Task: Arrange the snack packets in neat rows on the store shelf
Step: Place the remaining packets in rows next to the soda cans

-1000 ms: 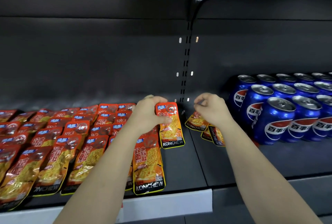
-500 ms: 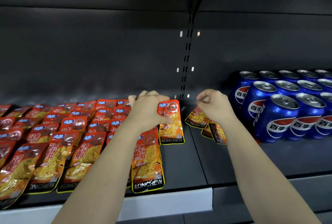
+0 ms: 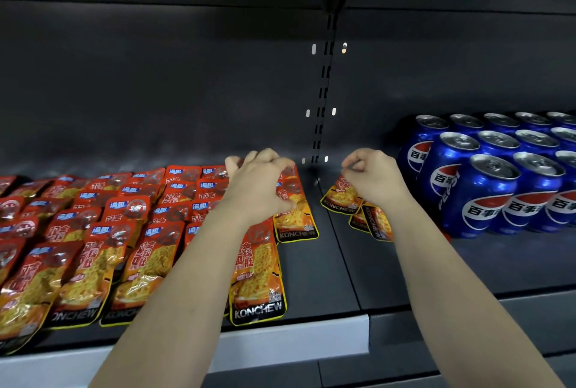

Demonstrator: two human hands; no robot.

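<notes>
A: Which step?
B: Filling the end column, I'd say. Nearer than the left grip [image 3: 258, 188] lies the front packet [image 3: 257, 278]; that grip curls over the back packet [image 3: 296, 219], on the shelf [image 3: 311, 278].
A: Next?
B: The right grip [image 3: 374, 182] pinches a loose packet [image 3: 341, 197], left of the cans [image 3: 498, 182]. It needs carrying leftward into line.

A shop: dark slotted shelf [image 3: 311, 278] stocked with rows of snack packets [image 3: 93, 247] and blue soda cans [image 3: 498, 175].
</notes>
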